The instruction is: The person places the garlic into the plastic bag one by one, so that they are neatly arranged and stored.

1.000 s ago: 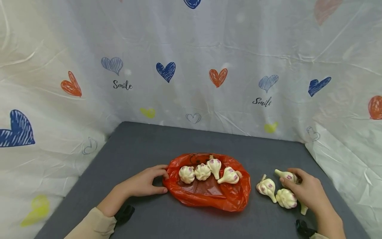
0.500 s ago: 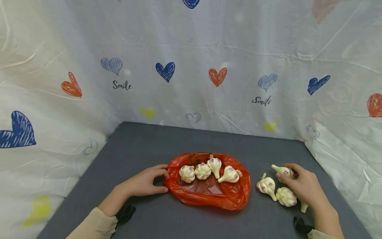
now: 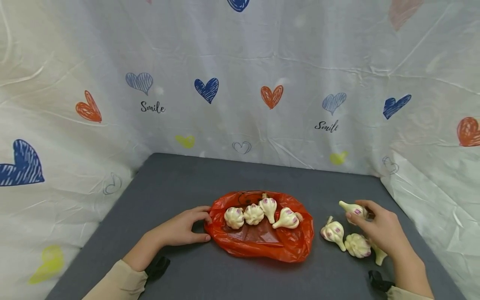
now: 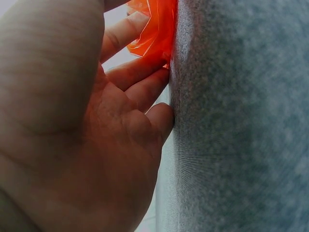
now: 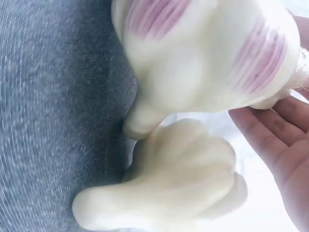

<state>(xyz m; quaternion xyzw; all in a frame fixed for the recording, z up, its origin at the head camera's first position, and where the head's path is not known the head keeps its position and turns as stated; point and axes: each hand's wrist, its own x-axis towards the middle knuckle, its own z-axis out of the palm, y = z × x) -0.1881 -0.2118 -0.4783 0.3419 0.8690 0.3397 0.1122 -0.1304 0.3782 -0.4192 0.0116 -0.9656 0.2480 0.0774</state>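
Garlic bulb (image 3: 353, 208) pinched in the right hand (image 3: 378, 229), stem pointing left.
The red plastic bag (image 3: 262, 243) lies left of that hand; its near edge is gripped by the left hand (image 3: 183, 228).

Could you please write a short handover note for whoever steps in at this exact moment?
Left hand: fingers curled on the left edge of the red plastic bag, which lies on the grey table.
Right hand: pinching one garlic bulb, raised just off the table to the right of the bag.
Done: four garlic bulbs lie in a row on the bag.
Left: the held bulb, plus a bulb and another bulb on the table between bag and right hand. A stem tip under the right hand suggests a further bulb, mostly hidden.
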